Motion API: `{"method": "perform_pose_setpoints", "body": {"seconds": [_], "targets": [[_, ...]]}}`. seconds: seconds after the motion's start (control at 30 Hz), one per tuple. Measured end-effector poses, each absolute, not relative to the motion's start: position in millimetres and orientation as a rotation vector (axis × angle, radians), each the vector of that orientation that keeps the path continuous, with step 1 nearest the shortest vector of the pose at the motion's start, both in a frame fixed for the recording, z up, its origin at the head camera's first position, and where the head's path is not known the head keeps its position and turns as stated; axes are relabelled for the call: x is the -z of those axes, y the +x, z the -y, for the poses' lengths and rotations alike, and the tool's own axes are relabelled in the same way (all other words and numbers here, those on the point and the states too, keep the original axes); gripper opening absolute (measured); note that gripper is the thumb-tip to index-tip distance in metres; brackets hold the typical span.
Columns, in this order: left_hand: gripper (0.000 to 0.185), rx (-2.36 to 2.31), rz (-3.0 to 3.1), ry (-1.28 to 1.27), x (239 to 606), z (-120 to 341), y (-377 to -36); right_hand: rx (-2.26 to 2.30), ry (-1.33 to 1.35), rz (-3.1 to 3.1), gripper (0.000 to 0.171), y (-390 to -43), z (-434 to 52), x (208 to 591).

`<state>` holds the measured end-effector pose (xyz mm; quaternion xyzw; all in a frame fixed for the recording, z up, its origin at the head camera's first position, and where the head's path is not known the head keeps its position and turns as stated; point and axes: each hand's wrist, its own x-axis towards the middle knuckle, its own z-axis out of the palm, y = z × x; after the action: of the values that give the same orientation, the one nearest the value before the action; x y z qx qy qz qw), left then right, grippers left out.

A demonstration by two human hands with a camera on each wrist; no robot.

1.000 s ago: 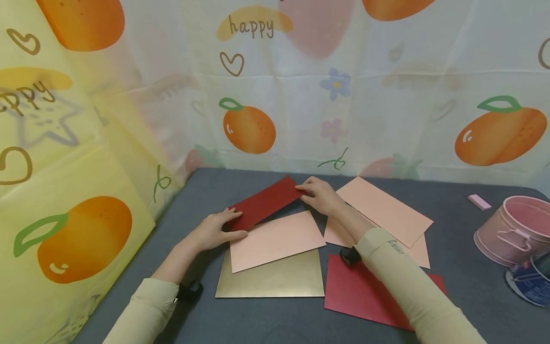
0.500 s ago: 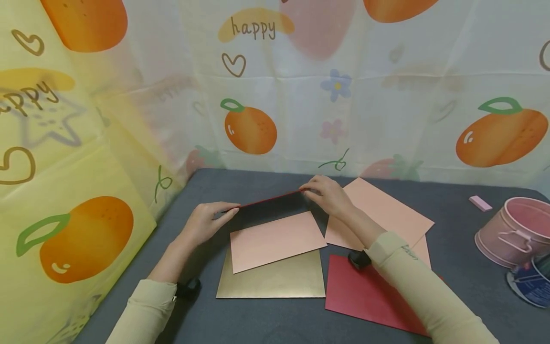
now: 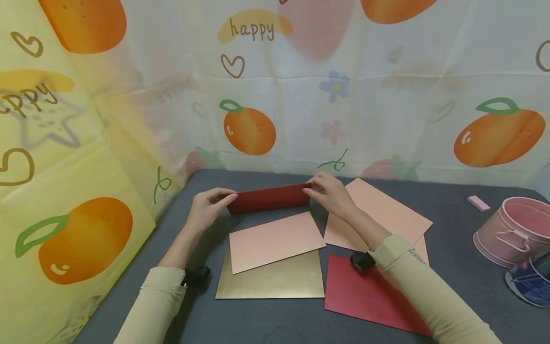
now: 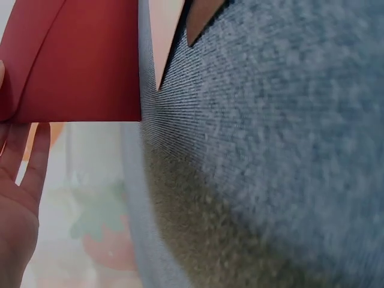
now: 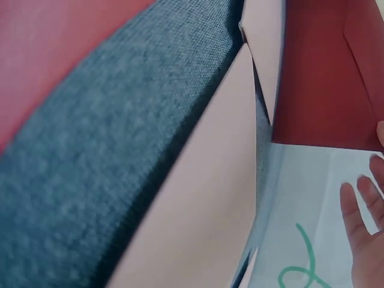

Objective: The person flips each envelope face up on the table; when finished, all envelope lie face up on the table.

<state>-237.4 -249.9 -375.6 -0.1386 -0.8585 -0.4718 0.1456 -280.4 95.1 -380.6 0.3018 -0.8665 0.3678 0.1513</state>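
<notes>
The left hand (image 3: 203, 209) and right hand (image 3: 332, 193) pinch 2 upper corners of the dark red envelope (image 3: 270, 199), roughly upright on the far side, beyond the pink paper (image 3: 277, 242) overlapping the gold paper (image 3: 275, 286); level, light pinches should steady it without creasing or twisting

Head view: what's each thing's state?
Dark red rectangular paper envelope: pinched by left fingers and right fingers
Gold rectangular paper: flat, partly covered
Middle peach rectangular paper: flat, uncovered
Right peach rectangular papers: flat, overlapping
Crimson rectangular paper: flat, partly hidden
Pink round bucket: upright, open
Pink rectangular block: flat
Blue round container: partly visible
</notes>
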Motion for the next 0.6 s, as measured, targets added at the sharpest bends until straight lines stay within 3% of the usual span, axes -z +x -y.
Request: {"method": "perform_pose_setpoints", "body": {"seconds": [0.2, 0.43, 0.6], "targets": [[0.031, 1.47, 2.582, -0.209, 382.4, 256.1, -244.5, -1.147, 0.796, 2.537, 0.016, -282.7, -94.8, 383.3], [0.032, 1.456, 2.752, -0.23, 397.1, 263.9, -249.2, -1.076, 0.719, 2.744, 0.023, -286.0, -92.4, 388.7], [0.03, 1.348, 2.832, -0.246, 403.5, 262.8, -250.7, -1.019, 0.719, 2.856, 0.013, -289.0, -91.0, 395.3]]}}
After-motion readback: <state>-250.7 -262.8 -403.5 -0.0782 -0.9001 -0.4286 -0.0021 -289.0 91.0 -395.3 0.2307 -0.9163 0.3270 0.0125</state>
